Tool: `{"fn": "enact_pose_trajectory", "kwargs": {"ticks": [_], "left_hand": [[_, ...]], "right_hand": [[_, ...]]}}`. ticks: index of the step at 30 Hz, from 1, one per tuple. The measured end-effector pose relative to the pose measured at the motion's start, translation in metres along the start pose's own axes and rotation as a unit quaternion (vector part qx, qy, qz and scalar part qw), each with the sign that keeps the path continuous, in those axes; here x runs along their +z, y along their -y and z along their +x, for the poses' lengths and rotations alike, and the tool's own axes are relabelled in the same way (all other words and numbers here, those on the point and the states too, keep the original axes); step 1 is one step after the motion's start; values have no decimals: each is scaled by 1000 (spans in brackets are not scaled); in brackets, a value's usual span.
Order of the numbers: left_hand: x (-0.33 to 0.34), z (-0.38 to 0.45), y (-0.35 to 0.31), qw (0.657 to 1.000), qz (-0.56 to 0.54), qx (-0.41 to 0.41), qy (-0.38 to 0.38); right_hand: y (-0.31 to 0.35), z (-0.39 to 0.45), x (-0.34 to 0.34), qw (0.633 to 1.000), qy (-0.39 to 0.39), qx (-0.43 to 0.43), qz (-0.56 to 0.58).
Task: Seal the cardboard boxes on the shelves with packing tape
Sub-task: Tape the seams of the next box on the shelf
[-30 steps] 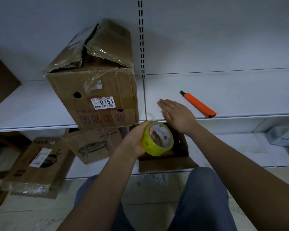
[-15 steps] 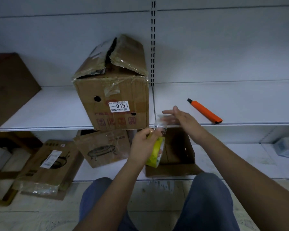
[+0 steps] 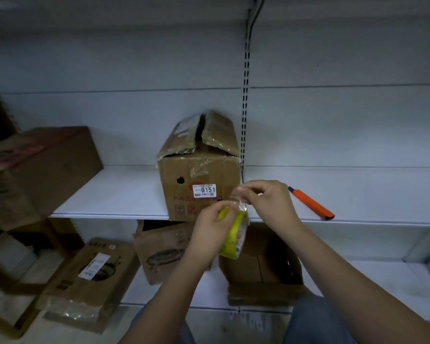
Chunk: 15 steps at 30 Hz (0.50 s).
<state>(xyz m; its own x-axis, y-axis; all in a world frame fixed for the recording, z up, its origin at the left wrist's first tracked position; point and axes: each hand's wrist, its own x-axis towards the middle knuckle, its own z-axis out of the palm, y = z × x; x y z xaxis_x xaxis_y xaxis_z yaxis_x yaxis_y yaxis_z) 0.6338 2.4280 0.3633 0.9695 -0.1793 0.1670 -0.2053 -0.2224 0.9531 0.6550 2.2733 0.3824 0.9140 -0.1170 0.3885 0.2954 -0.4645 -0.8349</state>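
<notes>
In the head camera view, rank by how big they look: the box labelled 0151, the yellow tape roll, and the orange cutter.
1. Box labelled 0151, clearly largest.
2. and 3. Yellow tape roll and orange cutter look similar; the roll is nearer the camera, so unranked.

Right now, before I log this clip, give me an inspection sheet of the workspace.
Surface: white middle shelf, lower shelf below it.
Job's things: box labelled 0151 on the middle shelf, top flaps raised and unsealed; yellow tape roll held in front of it.
Clutter: orange cutter lying on the middle shelf; more cardboard boxes on the lower shelf and at left.
Grippers: left hand grips the roll; right hand pinches the tape's free end.
Cables: nothing seen.
Surroundings: white back panel with slotted upright; dim light.
</notes>
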Motion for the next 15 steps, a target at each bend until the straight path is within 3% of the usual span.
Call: {"fn": "enact_pose_trajectory", "kwargs": {"ticks": [3,5,9,12,15], "left_hand": [[-15,-1,-21,999,23,3,-22],[-29,1,-32,996,20,20,-90],[-61,22,-53,936,138,183,-266],[-63,49,-68,897,235,236,-290],[-42,81,-78,868,350,196,-293]], "right_hand": [[33,4,-6,997,-70,-43,-7],[52,10,-14,993,-100,-63,26],[76,26,-33,989,-112,-84,43],[83,38,-50,981,-145,-123,-34],[83,50,-67,965,-177,-153,-120]]}}
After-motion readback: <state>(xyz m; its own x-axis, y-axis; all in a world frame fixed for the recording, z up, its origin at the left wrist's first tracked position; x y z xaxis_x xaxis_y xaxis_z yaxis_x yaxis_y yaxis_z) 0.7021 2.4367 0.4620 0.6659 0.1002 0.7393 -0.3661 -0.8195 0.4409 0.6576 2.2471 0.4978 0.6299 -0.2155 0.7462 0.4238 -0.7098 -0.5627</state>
